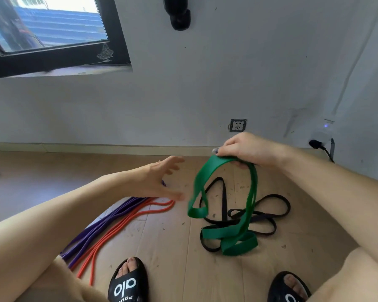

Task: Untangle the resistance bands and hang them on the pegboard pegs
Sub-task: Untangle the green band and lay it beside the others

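Green band (225,233) hangs pinched in your right hand (247,151); your left hand (159,177) reaches out, fingers spread.

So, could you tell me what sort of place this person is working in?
Probably a sparsely furnished room in a home or flat: a wood-plank floor, a plain white wall with a socket, and a black-framed window. No pegboard is in view.

One head-worn wide-angle view, forward and steeply down, close over the floor (162,247) before a wall (205,83).
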Available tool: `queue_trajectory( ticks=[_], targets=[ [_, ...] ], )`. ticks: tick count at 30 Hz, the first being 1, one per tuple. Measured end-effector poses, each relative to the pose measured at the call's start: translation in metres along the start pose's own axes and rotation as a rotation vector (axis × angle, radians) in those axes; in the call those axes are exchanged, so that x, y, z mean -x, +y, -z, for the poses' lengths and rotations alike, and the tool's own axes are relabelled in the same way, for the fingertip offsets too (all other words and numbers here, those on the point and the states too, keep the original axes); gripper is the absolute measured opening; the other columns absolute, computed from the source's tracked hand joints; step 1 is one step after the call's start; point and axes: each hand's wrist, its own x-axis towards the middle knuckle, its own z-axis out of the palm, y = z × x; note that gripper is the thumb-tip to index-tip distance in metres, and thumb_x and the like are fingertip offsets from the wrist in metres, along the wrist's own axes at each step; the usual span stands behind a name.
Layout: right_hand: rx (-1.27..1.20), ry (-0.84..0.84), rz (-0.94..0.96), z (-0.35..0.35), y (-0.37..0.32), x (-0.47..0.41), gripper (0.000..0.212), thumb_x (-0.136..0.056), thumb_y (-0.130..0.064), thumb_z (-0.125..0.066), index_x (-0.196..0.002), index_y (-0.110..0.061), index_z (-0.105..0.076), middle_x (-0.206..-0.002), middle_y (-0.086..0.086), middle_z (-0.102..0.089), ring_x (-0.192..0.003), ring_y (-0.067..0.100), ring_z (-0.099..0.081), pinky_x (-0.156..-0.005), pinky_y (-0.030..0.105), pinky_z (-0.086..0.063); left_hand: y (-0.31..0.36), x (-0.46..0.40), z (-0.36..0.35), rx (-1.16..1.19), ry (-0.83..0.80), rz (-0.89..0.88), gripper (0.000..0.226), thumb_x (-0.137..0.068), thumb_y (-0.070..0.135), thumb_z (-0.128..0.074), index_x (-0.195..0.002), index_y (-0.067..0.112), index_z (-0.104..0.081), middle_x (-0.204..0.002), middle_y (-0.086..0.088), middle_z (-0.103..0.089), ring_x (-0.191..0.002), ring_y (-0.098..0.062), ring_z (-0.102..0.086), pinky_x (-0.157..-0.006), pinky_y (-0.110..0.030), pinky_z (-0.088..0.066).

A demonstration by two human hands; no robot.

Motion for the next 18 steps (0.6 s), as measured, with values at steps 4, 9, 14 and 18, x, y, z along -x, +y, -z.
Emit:
queue_trajectory(
  ticks=[4,9,14,18],
  targets=[
    [0.096,-0.201,0.042,-0.018,-0.023,0.005,0.03,-0.084,-0.045,-0.078,-0.097,-0.018,-0.074,-0.093,0.009,-0.075,-0.075,0.015,-0.069,-0.074,0.033,-0.053,0.038,-0.011,-0.008,0.12,0.109,-0.217,0.066,-0.087,0.046,-0.076,-0.143,0.028,-0.047,-0.139,0.014,-0.058,-0.127,0.002,-0.054,-0.107,-0.025,-0.046],
    [0.067,-0.282,0.09,-0.01,-0.018,0.009,0.029,-0.082,-0.028,-0.082,-0.107,-0.021,-0.071,-0.101,0.004,-0.075,-0.091,0.019,-0.072,-0.082,0.033,-0.057,0.048,-0.012,0.0,0.084,0.149,-0.237,0.029,-0.091,0.034,-0.073,-0.116,0.031,-0.059,-0.108,0.018,-0.068,-0.1,0.007,-0.065,-0.087,-0.017,-0.052],
    [0.111,-0.253,0.093,-0.011,-0.005,0.006,0.033,-0.08,-0.019,-0.081,-0.106,-0.029,-0.064,-0.091,-0.006,-0.073,-0.081,0.008,-0.071,-0.071,0.025,-0.054,0.049,-0.01,0.01,-0.06,0.12,-0.243,0.033,-0.096,0.036,-0.066,-0.126,0.025,-0.058,-0.109,0.004,-0.068,-0.1,-0.014,-0.068,-0.089,-0.04,-0.058],
    [0.085,-0.219,0.154,-0.015,-0.006,0.007,0.031,-0.083,-0.023,-0.077,-0.109,-0.032,-0.063,-0.096,-0.003,-0.074,-0.09,0.017,-0.071,-0.085,0.041,-0.058,0.05,-0.005,0.02,-0.002,0.132,-0.237,0.026,-0.09,0.033,-0.073,-0.113,0.028,-0.061,-0.101,0.006,-0.071,-0.092,-0.014,-0.069,-0.085,-0.04,-0.059]
  ],
)
